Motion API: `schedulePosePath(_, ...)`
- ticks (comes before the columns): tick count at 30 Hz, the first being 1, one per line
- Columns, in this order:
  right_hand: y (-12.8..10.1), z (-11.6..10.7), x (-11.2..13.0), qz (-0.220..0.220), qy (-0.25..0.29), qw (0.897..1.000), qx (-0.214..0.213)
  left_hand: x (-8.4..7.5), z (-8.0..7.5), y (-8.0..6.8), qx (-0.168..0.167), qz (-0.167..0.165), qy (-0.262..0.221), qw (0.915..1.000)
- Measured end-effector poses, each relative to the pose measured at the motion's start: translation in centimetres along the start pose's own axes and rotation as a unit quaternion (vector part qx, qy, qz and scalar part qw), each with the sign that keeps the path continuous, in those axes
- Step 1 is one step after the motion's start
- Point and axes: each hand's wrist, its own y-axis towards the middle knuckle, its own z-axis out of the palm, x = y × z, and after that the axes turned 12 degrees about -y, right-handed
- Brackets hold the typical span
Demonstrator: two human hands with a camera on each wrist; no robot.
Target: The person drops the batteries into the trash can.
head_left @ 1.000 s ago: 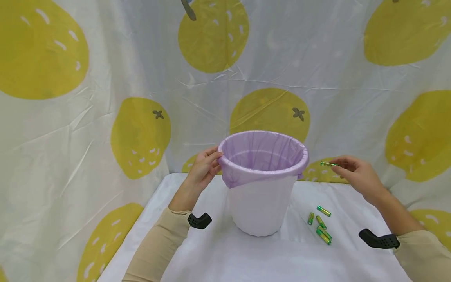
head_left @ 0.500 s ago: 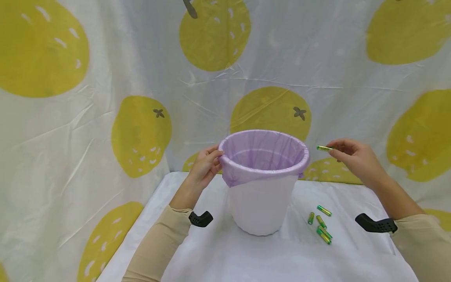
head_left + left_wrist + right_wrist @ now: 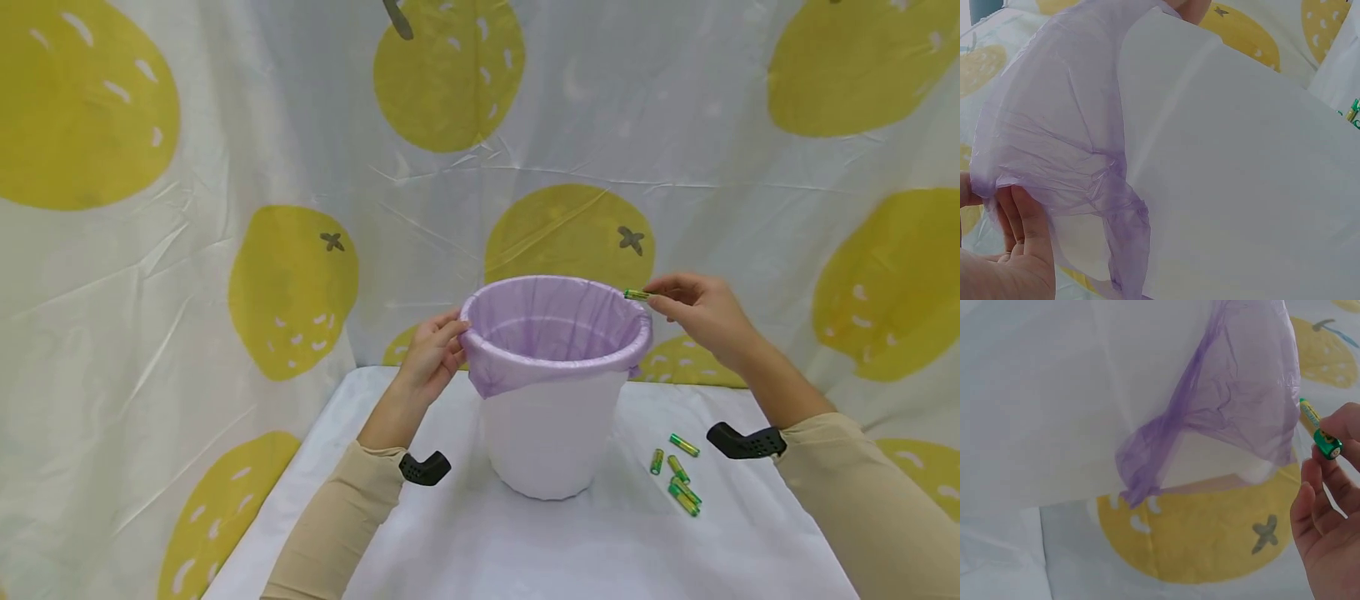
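A white bin (image 3: 551,442) lined with a thin purple bag (image 3: 555,379) stands upright on the table, the bag folded over its rim. My left hand (image 3: 433,358) grips the rim at the bin's left side, thumb on top and fingers underneath; the left wrist view shows those fingers (image 3: 1029,219) against the bag. Between thumb and fingers, my right hand (image 3: 705,312) pinches a green and yellow battery (image 3: 637,294), its free end over the bin's right rim. In the right wrist view the battery (image 3: 1319,430) lies just past the bag's edge.
Several more batteries (image 3: 678,477) lie loosely grouped on the white tablecloth (image 3: 465,542), right of the bin. A pale curtain (image 3: 420,225) printed with yellow fruit hangs behind and along the left side. Each sleeve carries a black wrist piece.
My right hand has risen and moved left with the battery, from beside the bin to its right rim. The left hand keeps its grip; bin and loose batteries stay put.
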Motion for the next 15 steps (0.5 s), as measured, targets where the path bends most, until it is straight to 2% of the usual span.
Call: schedulePosePath(15,2.1,0.9,1.5,-0.009,0.006,1.000,0.012,0.0,-0.1,0.1,0.003,0.001,0.000,1.0000)
